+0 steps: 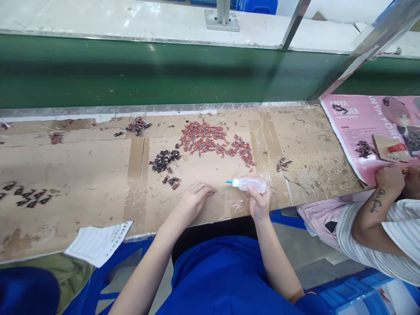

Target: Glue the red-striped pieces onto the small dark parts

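Observation:
A small translucent squeeze bottle (252, 184) with a white cap and thin blue tip lies in my right hand (260, 203), its tip pointing left. My left hand (196, 199) rests near the front edge of the cardboard-covered table, its fingers together and curled to the right; whether they pinch anything is too small to tell. Beyond both hands spreads a wide pile of small red and black parts (203, 139). A dark pile of black parts (164, 161) sits ahead of my left hand, with a smaller cluster (172, 182) just in front of it.
Black parts (31, 196) lie at the left of the cardboard (98, 175). A paper sheet (100, 243) overhangs the front edge. A green barrier (147, 74) runs behind. At right, another person's hand (390, 179) is beside a pink poster (354, 131); a small cluster (282, 164) lies nearer.

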Available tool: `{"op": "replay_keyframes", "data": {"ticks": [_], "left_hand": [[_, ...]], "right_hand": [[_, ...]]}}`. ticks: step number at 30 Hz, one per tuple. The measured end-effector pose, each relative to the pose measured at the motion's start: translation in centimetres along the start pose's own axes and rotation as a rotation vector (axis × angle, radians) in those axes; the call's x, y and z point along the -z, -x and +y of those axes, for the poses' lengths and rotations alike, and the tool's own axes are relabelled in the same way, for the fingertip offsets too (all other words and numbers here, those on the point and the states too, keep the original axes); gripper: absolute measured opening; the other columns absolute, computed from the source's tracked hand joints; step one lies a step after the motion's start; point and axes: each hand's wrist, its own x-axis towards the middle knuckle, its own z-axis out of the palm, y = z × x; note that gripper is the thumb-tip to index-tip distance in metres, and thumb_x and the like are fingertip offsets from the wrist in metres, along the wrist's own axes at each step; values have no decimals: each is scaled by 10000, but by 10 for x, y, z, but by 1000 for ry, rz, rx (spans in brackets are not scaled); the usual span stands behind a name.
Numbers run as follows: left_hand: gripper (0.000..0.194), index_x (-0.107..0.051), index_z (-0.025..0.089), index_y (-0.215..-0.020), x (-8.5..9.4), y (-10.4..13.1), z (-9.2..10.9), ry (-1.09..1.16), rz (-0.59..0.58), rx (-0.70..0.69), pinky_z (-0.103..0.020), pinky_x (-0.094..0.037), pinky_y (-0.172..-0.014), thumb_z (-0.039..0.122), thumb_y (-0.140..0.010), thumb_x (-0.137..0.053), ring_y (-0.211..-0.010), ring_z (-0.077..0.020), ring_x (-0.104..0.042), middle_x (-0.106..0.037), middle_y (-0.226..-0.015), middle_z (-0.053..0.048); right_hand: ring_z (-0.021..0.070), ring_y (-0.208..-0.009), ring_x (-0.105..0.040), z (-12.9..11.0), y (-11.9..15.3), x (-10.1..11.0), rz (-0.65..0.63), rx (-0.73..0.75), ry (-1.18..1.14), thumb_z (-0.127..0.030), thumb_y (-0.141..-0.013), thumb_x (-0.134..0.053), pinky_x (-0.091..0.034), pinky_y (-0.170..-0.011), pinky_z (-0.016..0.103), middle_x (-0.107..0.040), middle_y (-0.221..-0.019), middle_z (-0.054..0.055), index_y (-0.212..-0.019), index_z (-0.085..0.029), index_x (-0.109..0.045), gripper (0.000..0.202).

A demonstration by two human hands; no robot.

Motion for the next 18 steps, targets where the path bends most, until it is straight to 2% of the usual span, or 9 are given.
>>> {"op": "replay_keyframes", "data": {"ticks": [4,8,10,13,18], "left_hand": [[238,-707,225,-971,-11,7,-5,-48,149,43,-361,-557,-822,237,-968,-468,-921,-217,-667,-711,-959,-85],[217,-681,223,-1107,-15,13,-2,-46,221,74,-373,-567,-844,251,-949,-535,-929,-225,-685,-739,-994,-86],[207,-683,215,-1102,-17,16,1,-35,275,90,-369,-578,-829,251,-926,-581,-904,-223,-700,-754,-982,-82],[173,-703,213,-1048,-20,18,5,-4,345,155,-357,-590,-810,258,-905,-617,-861,-212,-717,-768,-932,-67],[135,-730,217,-978,-22,17,8,86,400,224,-343,-605,-797,273,-874,-665,-830,-197,-730,-778,-896,-50]], "right_hand": [[221,-720,-692,-1,1,-1,-4,-91,-84,-458,-648,-749,-537,-628,327,-739,-806,62,-838,-191,-691,332],[189,-643,-672,-3,5,-9,25,-95,-91,-429,-640,-771,-517,-578,290,-718,-711,27,-770,-191,-689,283],[163,-571,-632,-6,8,-13,32,-66,-22,-425,-661,-765,-489,-532,268,-686,-634,5,-713,-193,-672,255],[159,-565,-616,-12,10,-18,3,-33,125,-400,-677,-759,-489,-537,267,-681,-617,7,-675,-189,-666,230],[152,-540,-580,-16,11,-22,-28,-36,304,-407,-688,-742,-460,-518,260,-648,-577,5,-626,-185,-644,250]]}}
